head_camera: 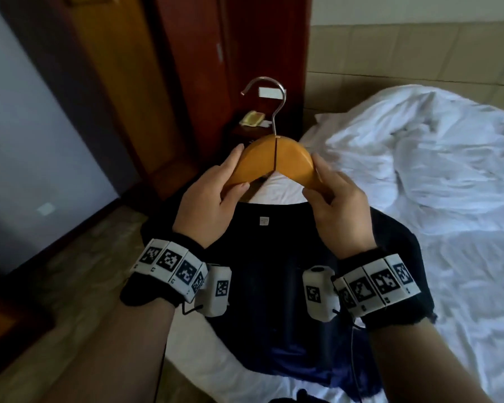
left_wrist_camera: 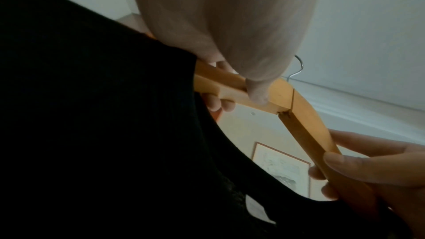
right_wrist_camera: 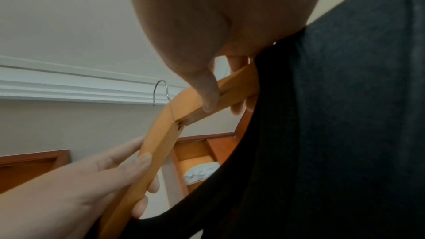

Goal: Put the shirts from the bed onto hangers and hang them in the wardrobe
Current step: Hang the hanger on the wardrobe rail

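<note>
A dark navy T-shirt [head_camera: 277,286] hangs from a curved orange wooden hanger with a silver metal hook [head_camera: 274,158], both sleeves of the hanger tucked inside its neckline, above the near corner of a bed with rumpled white sheets [head_camera: 434,175]. The left hand [head_camera: 208,199] pinches the hanger's left arm, and the right hand [head_camera: 338,205] pinches its right arm. Beyond the hanger stands a reddish-brown wooden wardrobe [head_camera: 192,68].

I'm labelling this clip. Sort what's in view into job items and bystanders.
Job items:
- wooden hanger, held by the left hand and right hand
- dark shirt, its collar around the hanger's arms
- wardrobe

Bystanders:
- white duvet
- yellow telephone on the nightstand
</note>
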`<state>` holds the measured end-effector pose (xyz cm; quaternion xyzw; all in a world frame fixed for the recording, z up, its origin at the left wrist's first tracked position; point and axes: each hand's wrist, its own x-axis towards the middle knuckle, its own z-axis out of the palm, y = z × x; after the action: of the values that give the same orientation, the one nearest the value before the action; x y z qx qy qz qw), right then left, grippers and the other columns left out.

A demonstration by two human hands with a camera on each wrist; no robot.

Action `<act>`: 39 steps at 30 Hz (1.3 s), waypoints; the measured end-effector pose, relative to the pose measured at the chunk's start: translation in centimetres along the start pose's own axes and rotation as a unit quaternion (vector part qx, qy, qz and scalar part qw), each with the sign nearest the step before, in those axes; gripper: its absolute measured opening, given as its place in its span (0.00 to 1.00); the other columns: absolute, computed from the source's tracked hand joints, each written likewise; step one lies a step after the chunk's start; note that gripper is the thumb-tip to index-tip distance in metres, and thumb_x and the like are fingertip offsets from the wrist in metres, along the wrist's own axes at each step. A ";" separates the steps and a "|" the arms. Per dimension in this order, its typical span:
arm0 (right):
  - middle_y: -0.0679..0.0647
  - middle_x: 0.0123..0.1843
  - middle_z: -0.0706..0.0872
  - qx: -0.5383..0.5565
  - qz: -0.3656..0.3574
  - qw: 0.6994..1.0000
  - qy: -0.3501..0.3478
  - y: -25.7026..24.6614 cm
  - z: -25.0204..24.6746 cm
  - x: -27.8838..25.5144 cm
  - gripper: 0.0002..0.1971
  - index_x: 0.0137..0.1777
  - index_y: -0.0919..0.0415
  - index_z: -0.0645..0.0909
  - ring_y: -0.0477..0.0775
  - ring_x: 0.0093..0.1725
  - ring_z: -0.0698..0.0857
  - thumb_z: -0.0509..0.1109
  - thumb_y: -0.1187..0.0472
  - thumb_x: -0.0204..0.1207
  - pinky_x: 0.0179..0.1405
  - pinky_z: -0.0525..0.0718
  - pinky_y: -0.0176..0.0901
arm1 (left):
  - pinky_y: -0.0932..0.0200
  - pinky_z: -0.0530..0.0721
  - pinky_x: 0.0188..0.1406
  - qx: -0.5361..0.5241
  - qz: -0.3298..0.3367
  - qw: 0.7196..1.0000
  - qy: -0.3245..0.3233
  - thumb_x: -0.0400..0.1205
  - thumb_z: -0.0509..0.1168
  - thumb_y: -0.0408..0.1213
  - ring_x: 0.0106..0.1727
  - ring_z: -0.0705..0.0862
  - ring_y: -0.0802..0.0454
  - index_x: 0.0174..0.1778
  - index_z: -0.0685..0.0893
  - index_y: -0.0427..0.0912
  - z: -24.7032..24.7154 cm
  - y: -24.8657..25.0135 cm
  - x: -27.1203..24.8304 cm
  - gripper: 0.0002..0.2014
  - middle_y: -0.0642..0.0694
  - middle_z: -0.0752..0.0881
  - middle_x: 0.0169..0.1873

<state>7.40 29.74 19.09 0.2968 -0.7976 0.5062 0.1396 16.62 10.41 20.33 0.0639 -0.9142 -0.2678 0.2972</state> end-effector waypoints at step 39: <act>0.56 0.61 0.85 0.290 -0.245 0.830 -0.410 -49.6 79.0 0.8 0.28 0.77 0.51 0.73 0.53 0.60 0.83 0.71 0.63 0.77 0.65 0.79 0.45 | 0.53 0.79 0.54 0.336 -0.347 0.824 0.296 0.86 0.63 0.41 0.57 0.78 0.51 0.83 0.59 0.54 -57.6 -52.8 -21.2 0.30 0.42 0.83 0.59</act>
<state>43.39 -56.33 19.98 0.6893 -0.4997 0.4954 -0.1729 64.99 -54.58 20.84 0.5492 -0.7331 0.0024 0.4011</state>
